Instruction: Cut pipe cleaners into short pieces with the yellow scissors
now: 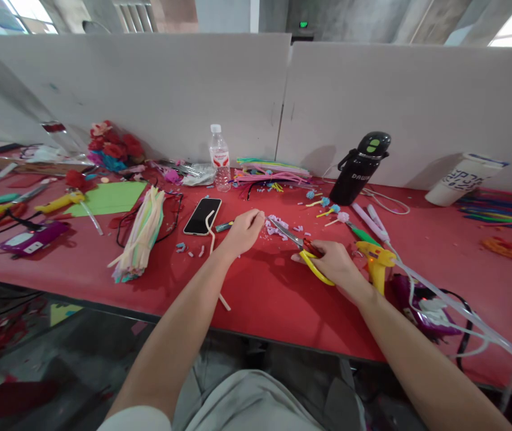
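Observation:
My left hand [245, 232] is closed in a pinch above the table's middle; whatever its fingertips hold is hidden or too small to name. Scissors [292, 237] with yellow handles are in my right hand [331, 261], fingers in the loops and blades pointing up-left toward the left hand. The blades look slightly apart. Small lilac cut pieces [278, 229] lie scattered by the blade tips. Under my left forearm runs a cream fuzzy strip [212, 239], one end resting over a phone [202, 216].
A bundle of pale fuzzy strips [141, 236] lies left. Behind stand a water bottle [220, 158] and a black flask [358, 170]. Right of my right hand are a yellow glue gun [376, 262], a purple device [424, 311] with cables, and a paper cup [460, 181].

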`<act>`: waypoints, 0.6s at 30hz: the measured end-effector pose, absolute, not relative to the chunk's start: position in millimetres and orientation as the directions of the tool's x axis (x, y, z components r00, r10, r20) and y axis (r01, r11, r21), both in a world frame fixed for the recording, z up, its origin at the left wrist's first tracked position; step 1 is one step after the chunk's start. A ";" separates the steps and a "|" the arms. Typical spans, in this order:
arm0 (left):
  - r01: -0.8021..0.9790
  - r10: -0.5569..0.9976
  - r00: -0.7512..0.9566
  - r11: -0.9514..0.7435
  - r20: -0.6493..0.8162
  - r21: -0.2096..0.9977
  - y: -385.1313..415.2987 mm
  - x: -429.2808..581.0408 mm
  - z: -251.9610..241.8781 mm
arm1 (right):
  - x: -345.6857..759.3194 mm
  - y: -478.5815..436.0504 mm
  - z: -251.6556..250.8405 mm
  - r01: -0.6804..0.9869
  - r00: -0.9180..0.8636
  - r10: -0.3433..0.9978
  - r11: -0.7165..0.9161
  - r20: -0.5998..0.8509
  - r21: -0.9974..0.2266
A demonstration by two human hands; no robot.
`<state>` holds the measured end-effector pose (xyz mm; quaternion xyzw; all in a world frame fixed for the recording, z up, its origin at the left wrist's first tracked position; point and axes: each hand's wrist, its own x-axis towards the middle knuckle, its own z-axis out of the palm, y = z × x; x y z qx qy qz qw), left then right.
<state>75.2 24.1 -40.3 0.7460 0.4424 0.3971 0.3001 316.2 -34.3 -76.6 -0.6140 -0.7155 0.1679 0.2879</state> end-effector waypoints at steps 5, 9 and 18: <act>0.417 0.898 0.287 -0.431 0.334 0.800 24.8 74.9 -41.2 | 313.9 -37.9 -72.6 0.761 -0.046 0.973 0.180 0.225 -0.624; 0.405 0.899 0.280 -0.428 0.336 0.808 24.2 75.3 -40.8 | 313.3 -38.6 -72.5 0.758 -0.056 0.975 0.182 0.215 -0.626; 0.385 0.901 0.300 -0.414 0.313 0.825 23.6 75.8 -40.7 | 314.4 -36.9 -73.3 0.770 -0.072 0.979 0.177 0.192 -0.613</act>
